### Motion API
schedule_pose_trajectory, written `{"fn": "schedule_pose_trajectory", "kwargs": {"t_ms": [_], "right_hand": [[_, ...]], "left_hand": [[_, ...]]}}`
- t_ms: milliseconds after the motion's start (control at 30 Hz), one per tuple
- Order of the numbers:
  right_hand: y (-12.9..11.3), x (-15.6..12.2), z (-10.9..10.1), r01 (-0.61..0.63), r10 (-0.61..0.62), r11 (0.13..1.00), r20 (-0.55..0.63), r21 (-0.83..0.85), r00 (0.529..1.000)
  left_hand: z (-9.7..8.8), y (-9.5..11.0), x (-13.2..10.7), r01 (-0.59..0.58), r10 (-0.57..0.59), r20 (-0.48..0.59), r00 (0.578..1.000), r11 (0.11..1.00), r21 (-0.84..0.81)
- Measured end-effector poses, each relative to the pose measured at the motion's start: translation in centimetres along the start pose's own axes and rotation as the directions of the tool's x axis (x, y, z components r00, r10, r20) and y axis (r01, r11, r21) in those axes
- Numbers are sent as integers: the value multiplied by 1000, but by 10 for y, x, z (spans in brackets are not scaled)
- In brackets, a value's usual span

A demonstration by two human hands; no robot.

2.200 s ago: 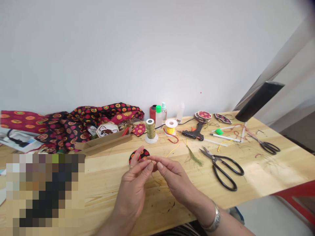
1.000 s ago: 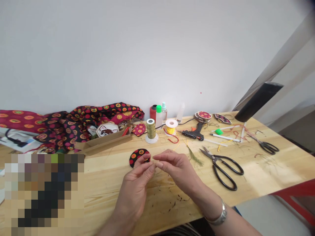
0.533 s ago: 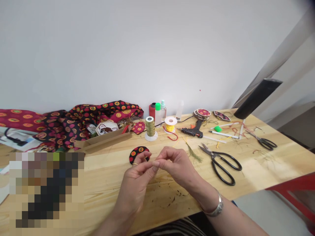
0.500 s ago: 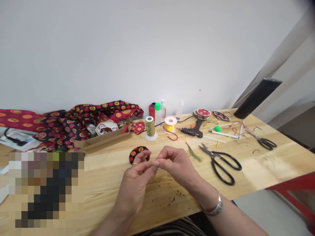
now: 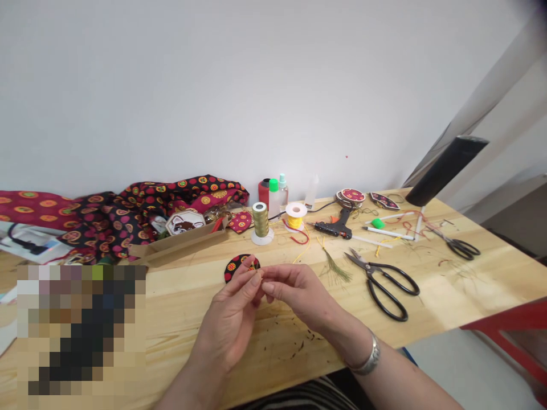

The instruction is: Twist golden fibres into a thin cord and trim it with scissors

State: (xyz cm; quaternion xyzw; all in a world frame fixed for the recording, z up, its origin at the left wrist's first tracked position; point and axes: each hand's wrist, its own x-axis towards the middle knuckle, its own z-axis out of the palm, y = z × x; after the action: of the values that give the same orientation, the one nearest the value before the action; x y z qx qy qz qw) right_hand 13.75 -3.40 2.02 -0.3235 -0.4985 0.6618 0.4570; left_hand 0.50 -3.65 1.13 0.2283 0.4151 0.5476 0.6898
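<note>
My left hand (image 5: 233, 307) and my right hand (image 5: 294, 290) meet over the table, thumbs and fingers pinched together. A short bit of yellow cord (image 5: 253, 265) shows at the left fingertips; most of what is pinched is hidden. More yellow strand runs from a white spool of yellow cord (image 5: 296, 217) down behind my right hand. Just beyond my left fingers lies a round patterned fabric piece (image 5: 236, 267), partly covered by them. Right of my hands are a green thread tassel (image 5: 335, 267) and large black-handled scissors (image 5: 384, 283).
A green-gold thread cone (image 5: 260, 222), bottles (image 5: 274, 196) and a black glue gun (image 5: 337, 226) stand or lie behind. Patterned cloth (image 5: 171, 193) and a cardboard box (image 5: 183, 246) are at left. Smaller scissors (image 5: 459, 247) and a leaning black tube (image 5: 447, 171) are at right.
Both hands have shifted slightly left, and my right hand has dropped a little. The left fingers now cover the fabric piece differently, with a yellow bit showing at their tips.
</note>
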Motion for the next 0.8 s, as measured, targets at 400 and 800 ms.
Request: {"fn": "schedule_pose_trajectory", "kwargs": {"t_ms": [400, 800], "right_hand": [[3, 0, -4, -57, 14, 982, -232, -179, 973], [-7, -2, -27, -146, 49, 946, -319, -288, 946]], "left_hand": [[1, 1, 0, 70, -71, -58, 996, 997, -25], [-11, 20, 4, -10, -6, -142, 990, 994, -113]]}}
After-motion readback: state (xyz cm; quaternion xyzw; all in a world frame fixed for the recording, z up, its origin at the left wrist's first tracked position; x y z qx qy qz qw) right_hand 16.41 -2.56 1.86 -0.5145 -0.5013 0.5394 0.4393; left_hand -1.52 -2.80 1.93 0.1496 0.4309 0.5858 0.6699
